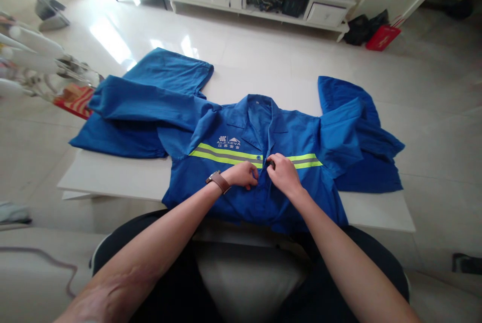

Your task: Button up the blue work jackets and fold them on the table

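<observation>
One blue jacket (196,182) lay front up across a white table (113,177), its collar (278,121) pointing away from me, presumably so that the opening ran straight toward my hands. My right hand (284,172) appeared to pinch the front edge beside the bright yellow stripe (222,154), thumb and fingers together, likely to keep that flap under control (a dark spot showed within the grip, too small to name). My left hand (243,175), with a brown-strapped watch (218,181) at its wrist, sat just across the opening, fingers curled; whether they pinched cloth or merely steadied it, I could not tell. A button (258,157) showed just above them. Both sleeves reached outward over more blue cloth (120,139), a spread that, I judged, left the chest flat and the front within easy reach.
</observation>
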`<state>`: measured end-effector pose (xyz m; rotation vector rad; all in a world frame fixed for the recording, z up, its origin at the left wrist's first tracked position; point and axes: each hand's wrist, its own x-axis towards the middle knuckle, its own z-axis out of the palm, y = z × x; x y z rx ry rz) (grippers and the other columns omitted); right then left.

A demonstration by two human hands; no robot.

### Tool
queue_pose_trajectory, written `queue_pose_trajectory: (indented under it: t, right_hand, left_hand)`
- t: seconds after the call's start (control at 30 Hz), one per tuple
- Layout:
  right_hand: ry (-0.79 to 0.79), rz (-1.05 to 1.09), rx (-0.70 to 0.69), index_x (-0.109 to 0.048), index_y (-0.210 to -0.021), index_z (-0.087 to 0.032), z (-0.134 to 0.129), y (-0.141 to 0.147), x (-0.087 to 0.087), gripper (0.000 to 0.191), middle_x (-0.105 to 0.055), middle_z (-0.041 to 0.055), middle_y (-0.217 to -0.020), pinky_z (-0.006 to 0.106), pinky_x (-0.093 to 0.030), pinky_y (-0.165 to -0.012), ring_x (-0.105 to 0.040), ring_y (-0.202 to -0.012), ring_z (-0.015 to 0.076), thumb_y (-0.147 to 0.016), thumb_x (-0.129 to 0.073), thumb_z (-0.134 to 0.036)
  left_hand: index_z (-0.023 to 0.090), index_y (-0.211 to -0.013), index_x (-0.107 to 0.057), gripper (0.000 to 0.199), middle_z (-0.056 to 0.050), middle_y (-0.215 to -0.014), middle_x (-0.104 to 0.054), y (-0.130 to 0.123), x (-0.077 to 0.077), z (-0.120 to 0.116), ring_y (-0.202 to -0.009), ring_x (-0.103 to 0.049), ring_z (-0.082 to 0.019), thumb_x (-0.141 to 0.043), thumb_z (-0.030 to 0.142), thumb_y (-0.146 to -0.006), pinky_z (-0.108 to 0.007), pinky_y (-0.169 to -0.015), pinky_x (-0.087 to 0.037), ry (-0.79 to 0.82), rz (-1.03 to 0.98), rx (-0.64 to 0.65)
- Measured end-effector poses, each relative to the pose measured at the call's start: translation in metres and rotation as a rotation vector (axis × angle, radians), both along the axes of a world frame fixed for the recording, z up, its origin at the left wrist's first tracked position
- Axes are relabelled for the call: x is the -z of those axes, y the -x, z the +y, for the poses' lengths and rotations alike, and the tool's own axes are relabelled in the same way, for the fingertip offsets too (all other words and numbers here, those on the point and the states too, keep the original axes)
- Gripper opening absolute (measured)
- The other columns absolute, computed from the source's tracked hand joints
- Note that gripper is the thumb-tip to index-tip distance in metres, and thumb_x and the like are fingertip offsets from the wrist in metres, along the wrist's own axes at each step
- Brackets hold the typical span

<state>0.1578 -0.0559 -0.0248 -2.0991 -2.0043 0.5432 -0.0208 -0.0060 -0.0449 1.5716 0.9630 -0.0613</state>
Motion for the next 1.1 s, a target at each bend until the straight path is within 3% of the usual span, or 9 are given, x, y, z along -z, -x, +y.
queue_pose_trajectory:
  t: [0.13,0.23,0.43,0.6,0.83,1.1]
  right_hand:
    - [-0.017,0.008,0.009,-0.074,-0.111,-0.02,-0.003,-0.004,-0.001,0.032,-0.072,0.0077,-0.112,0.031,-0.048,-0.091,-0.066,-0.101,0.022,-0.092,-0.05,-0.013]
    - [-0.008,0.002,0.008,-0.075,-0.114,-0.021,-0.004,-0.006,-0.003,0.033,-0.072,0.0076,-0.113,0.031,-0.049,-0.091,-0.066,-0.102,0.0221,-0.093,-0.05,-0.014]
    - [0.019,-0.026,0.016,-0.075,-0.114,-0.023,-0.005,-0.005,-0.009,0.034,-0.072,0.0068,-0.116,0.03,-0.049,-0.09,-0.067,-0.103,0.0214,-0.095,-0.048,-0.016]
    - [0.056,-0.055,0.005,-0.072,-0.12,-0.025,-0.006,0.0,-0.011,0.034,-0.071,0.0055,-0.121,0.03,-0.049,-0.088,-0.067,-0.104,0.022,-0.097,-0.047,-0.02]
    - [0.101,-0.108,-0.025,-0.067,-0.126,-0.025,-0.007,0.005,-0.013,0.035,-0.068,0.0076,-0.127,0.032,-0.05,-0.09,-0.066,-0.108,0.0236,-0.1,-0.043,-0.023]
    - [0.118,-0.1,-0.086,-0.062,-0.136,-0.024,-0.007,0.008,-0.006,0.041,-0.065,0.0089,-0.129,0.033,-0.05,-0.09,-0.066,-0.108,0.0241,-0.1,-0.042,-0.021]
  left_hand:
    - [0.016,-0.12,-0.06,0.046,0.002,-0.076,-0.073,-0.007,0.004,0.0,-0.054,-0.067,-0.012,-0.068,0.01,-0.075,-0.022,-0.059,-0.051,-0.14,-0.06,-0.224]
    - [0.016,-0.131,-0.052,0.054,0.002,-0.078,-0.072,-0.013,0.008,-0.003,-0.056,-0.066,-0.013,-0.066,0.012,-0.079,-0.023,-0.061,-0.052,-0.166,-0.067,-0.28]
    - [0.016,-0.126,-0.051,0.037,0.006,-0.06,-0.061,-0.019,0.021,0.001,-0.054,-0.065,-0.015,-0.051,0.014,-0.09,-0.023,-0.055,-0.049,-0.092,-0.047,-0.331]
    - [0.018,-0.117,-0.05,0.03,0.005,-0.073,-0.062,-0.024,0.029,-0.001,-0.055,-0.065,-0.011,-0.052,0.009,-0.088,-0.02,-0.054,-0.049,-0.067,-0.103,-0.452]
    - [0.019,-0.11,-0.049,0.028,0.005,-0.081,-0.063,-0.026,0.023,-0.002,-0.055,-0.063,-0.007,-0.054,0.006,-0.086,-0.019,-0.053,-0.048,-0.007,-0.123,-0.497]
    - [0.017,-0.106,-0.056,0.023,0.003,-0.083,-0.067,-0.022,0.02,0.0,-0.058,-0.065,-0.008,-0.053,0.006,-0.086,-0.018,-0.056,-0.048,-0.08,-0.125,-0.45]
